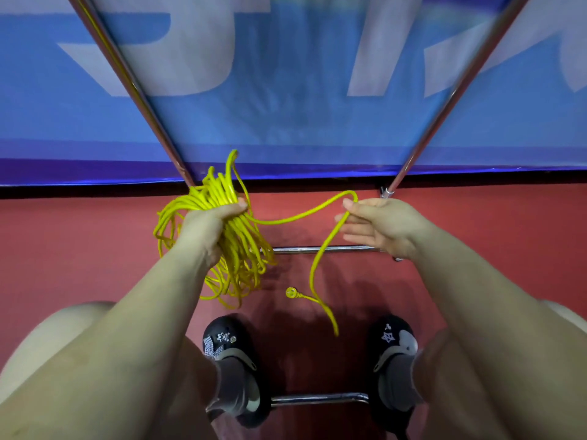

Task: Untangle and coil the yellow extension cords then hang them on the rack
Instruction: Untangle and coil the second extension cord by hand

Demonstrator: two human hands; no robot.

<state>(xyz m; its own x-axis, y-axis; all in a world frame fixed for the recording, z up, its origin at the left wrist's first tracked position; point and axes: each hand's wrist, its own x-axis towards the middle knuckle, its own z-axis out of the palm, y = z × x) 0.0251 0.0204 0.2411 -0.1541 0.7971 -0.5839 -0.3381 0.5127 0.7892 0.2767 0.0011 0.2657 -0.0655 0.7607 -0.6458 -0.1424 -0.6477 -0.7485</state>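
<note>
My left hand [208, 222] grips a thick bundle of coiled yellow extension cord [236, 249]; its loops stick up above my fist and hang down below it. One loose strand runs right from the bundle to my right hand [378, 225], which pinches it between thumb and fingers at a small bend. From there the strand drops to the red floor and ends in a yellow plug [290, 292] lying between my feet. The rack's chrome uprights [133, 81] rise left and right, with its low crossbar [324, 249] just behind the hanging loops.
A blue banner with white letters [286, 90] fills the view behind the rack. My two black shoes [230, 341] stand on the red floor [63, 249], on either side of a second chrome bar [317, 399] near my feet.
</note>
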